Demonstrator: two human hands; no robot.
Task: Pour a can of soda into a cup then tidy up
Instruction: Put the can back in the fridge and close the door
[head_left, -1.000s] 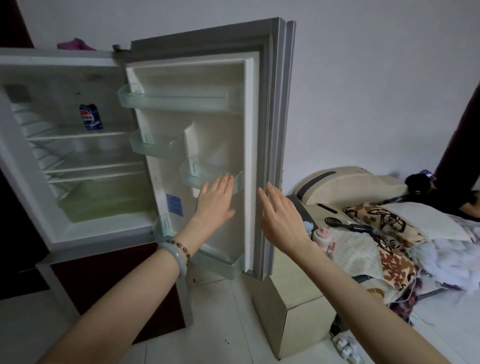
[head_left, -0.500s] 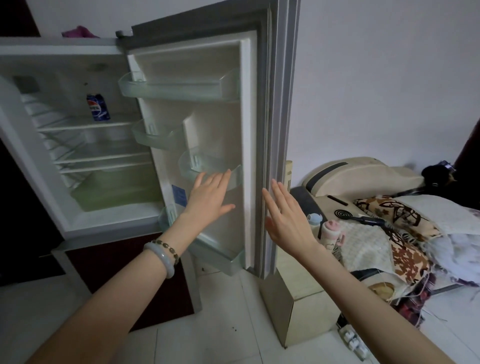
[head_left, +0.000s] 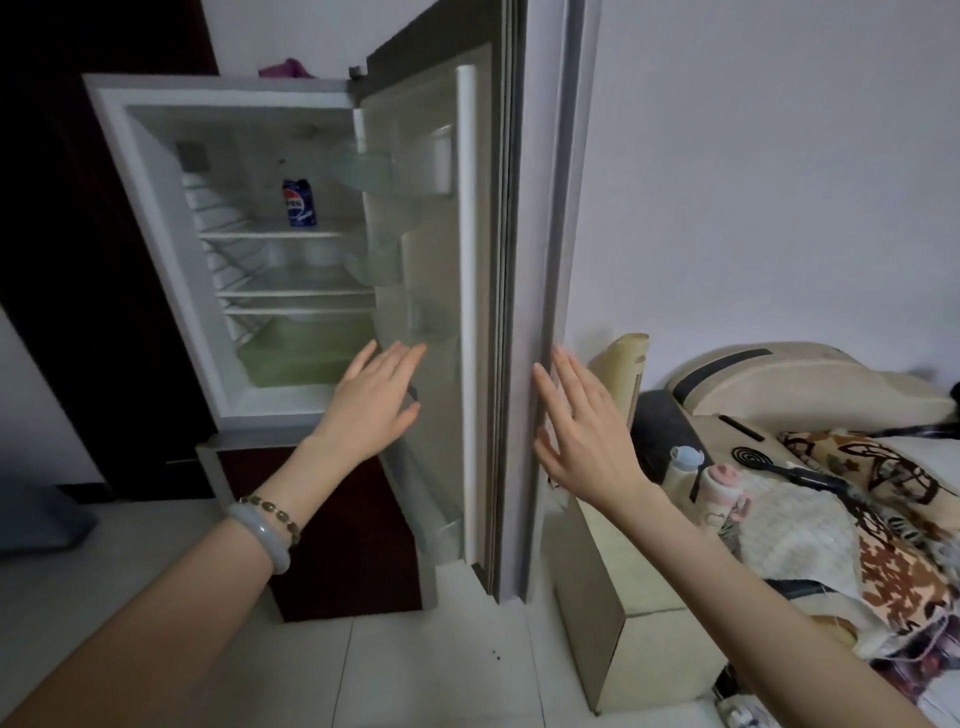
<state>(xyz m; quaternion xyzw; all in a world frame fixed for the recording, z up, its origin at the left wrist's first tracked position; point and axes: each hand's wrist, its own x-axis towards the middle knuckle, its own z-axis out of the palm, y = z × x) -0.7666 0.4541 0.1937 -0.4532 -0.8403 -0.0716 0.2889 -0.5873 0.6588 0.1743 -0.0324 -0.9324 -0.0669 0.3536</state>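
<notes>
Grey door (head_left: 519, 208) stands between two empty, straight-fingered hands: the right hand (head_left: 582, 436) lies against or just off its outer face, and the left hand (head_left: 371, 400) spreads by the inner bins (head_left: 387, 260). The blue can (head_left: 299, 202) stands upright on the fridge's top shelf (head_left: 249, 235), well beyond both. Fetching looks to be the step in hand; next the left hand must reach in and wrap the can.
</notes>
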